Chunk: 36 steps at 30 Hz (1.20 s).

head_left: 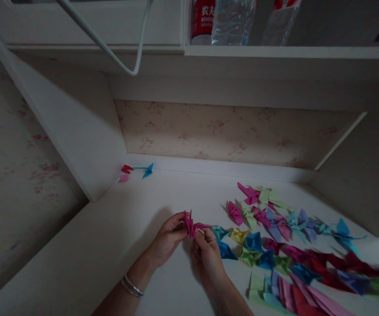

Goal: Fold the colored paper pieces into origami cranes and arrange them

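A magenta origami crane (190, 224) with pointed folded tips is held a little above the white desk. My left hand (171, 235) pinches its left side between thumb and fingers. On the other side, my right hand (207, 252) grips the crane near its lower right, its thumb on top. A thin pink point of the paper sticks out to the right above my right hand. Close by that hand lie small folded pieces, among them a teal one (220, 231) and a blue one (226, 250).
Rows of coloured folded paper (281, 259) cover the right of the desk (87, 259). Finished-looking cranes (275, 224) lie behind them. A blue piece (148, 170) and red and pink bits sit at the back left. Overhead, a shelf (275, 52) holds bottles; a white cable (110, 50) hangs down.
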Each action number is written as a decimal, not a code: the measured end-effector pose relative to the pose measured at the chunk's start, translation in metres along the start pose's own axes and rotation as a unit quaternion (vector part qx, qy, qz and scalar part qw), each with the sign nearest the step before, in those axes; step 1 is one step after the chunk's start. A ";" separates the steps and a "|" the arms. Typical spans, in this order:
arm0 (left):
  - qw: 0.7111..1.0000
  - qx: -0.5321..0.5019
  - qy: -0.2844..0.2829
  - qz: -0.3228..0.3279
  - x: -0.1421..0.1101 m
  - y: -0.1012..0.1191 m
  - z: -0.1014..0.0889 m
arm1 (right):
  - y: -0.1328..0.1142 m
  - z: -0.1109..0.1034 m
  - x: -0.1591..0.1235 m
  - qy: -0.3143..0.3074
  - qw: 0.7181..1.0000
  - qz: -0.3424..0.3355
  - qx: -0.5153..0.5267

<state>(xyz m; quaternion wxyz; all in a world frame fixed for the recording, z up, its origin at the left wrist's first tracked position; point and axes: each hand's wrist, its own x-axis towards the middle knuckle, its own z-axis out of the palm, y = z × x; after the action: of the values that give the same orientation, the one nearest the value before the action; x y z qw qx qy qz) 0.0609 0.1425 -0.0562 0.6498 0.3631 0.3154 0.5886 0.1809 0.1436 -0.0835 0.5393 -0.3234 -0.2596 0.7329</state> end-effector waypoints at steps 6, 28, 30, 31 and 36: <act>1.000 -0.018 0.016 0.012 0.002 -0.004 -0.001 | 0.001 0.000 -0.001 0.002 1.000 0.002 0.006; 0.994 -0.106 0.020 0.000 0.003 -0.005 -0.004 | -0.002 0.002 -0.002 0.007 1.000 -0.007 0.025; 0.994 -0.111 0.013 0.001 0.003 -0.006 -0.004 | -0.002 0.003 -0.002 0.007 1.000 -0.010 0.026; 0.994 -0.112 0.010 0.002 0.003 -0.006 -0.004 | -0.003 0.004 -0.002 0.008 1.000 -0.011 0.027; 0.993 -0.120 0.010 0.004 0.003 -0.005 -0.004 | -0.004 0.005 -0.004 0.008 0.999 -0.012 0.035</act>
<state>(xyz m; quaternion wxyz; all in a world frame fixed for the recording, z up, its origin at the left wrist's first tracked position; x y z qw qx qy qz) 0.0605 0.1461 -0.0626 0.6829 0.2778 0.2474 0.6288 0.1802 0.1403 -0.0762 0.5607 -0.3069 -0.2336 0.7327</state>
